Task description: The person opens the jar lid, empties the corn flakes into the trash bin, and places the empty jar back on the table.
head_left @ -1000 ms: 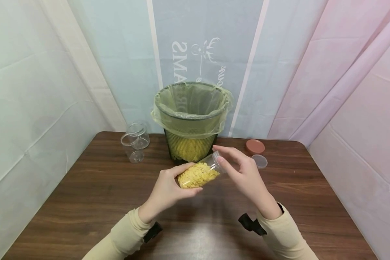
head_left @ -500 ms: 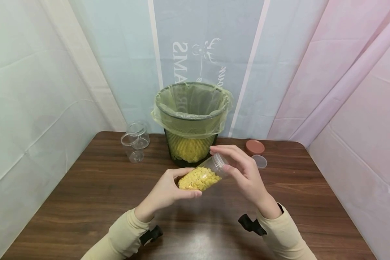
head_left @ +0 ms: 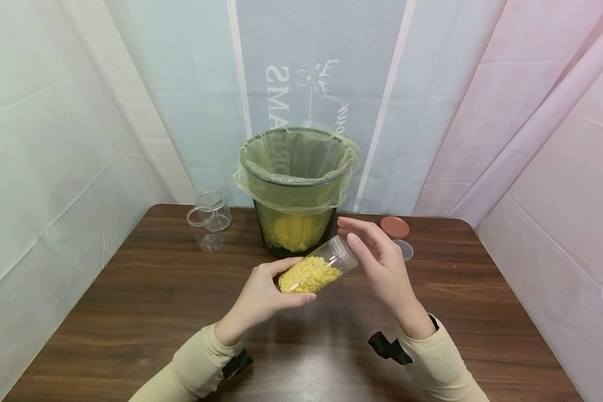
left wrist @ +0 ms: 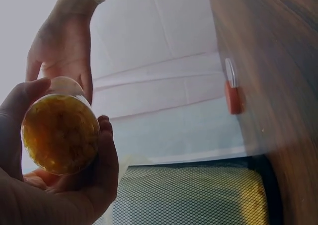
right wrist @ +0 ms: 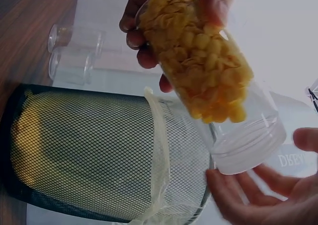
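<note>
My left hand (head_left: 266,290) grips a clear plastic jar (head_left: 321,258) around its base, tilted with the mouth end up to the right. Yellow flakes (right wrist: 198,61), which look like cornflakes, fill the lower part of it. A clear screw lid (head_left: 344,254) sits on the mouth end. My right hand (head_left: 377,257) hovers beside that lid with fingers loosely spread, the thumb apart from it in the right wrist view. The left wrist view shows the jar's round bottom (left wrist: 60,134) between my left thumb and fingers.
Behind the jar stands a black mesh bin (head_left: 291,223) with a yellowish liner (head_left: 246,176) and yellow contents at its bottom. Two clear open jars (head_left: 199,216) are at the back left. A reddish-brown lid (head_left: 394,226) and a clear disc (head_left: 406,249) lie back right on the wooden table (head_left: 146,312).
My right thumb and fingers have come away from the lid after holding it. The jar has shifted slightly right in my left hand's grip.
</note>
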`<control>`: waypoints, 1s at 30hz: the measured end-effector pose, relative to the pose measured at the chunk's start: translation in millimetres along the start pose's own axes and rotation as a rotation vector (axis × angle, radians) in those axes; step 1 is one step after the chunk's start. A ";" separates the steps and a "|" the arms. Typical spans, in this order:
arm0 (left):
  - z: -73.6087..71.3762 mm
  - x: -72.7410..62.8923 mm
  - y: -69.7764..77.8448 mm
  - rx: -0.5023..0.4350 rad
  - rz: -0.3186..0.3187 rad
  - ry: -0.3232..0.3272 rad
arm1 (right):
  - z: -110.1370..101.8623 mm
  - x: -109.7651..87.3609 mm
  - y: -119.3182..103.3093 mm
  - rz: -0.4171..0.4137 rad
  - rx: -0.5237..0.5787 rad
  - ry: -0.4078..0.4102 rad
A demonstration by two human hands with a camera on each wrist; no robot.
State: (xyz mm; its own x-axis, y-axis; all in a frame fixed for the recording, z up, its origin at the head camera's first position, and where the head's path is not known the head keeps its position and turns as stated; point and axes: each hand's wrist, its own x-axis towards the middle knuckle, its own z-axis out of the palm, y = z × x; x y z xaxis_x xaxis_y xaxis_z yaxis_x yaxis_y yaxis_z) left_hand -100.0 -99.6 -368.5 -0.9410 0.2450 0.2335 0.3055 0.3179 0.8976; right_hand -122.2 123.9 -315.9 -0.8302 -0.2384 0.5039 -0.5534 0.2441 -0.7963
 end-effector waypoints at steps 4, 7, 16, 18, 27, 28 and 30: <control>2.9 -0.7 -0.7 0.096 0.072 0.081 | -0.4 0.3 1.2 0.128 -0.140 -0.018; 4.5 -0.9 -0.6 0.161 0.133 0.130 | 0.0 0.3 2.2 0.211 -0.249 -0.055; 4.8 -0.5 -0.8 0.280 0.216 0.195 | 2.3 0.1 5.7 0.264 -0.265 -0.079; 4.4 -0.5 -1.0 0.281 0.211 0.198 | 1.9 0.2 6.1 0.250 -0.238 -0.082; -1.6 1.3 0.7 0.090 0.057 0.056 | -4.3 -0.2 9.1 0.085 -0.067 -0.153; -2.8 1.8 0.9 0.059 0.030 0.027 | -5.1 -0.1 9.0 0.056 -0.043 -0.169; -4.8 3.0 0.6 0.001 -0.011 -0.025 | -6.2 0.3 9.2 0.002 0.001 -0.200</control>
State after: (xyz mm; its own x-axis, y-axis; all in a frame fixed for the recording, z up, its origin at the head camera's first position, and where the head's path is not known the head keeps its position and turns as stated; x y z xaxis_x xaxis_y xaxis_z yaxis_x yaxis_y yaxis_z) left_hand -103.3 -103.0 -365.5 -0.9402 0.2644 0.2145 0.2957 0.3215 0.8996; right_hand -127.9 131.9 -321.0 -0.8016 -0.4200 0.4254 -0.5512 0.2438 -0.7979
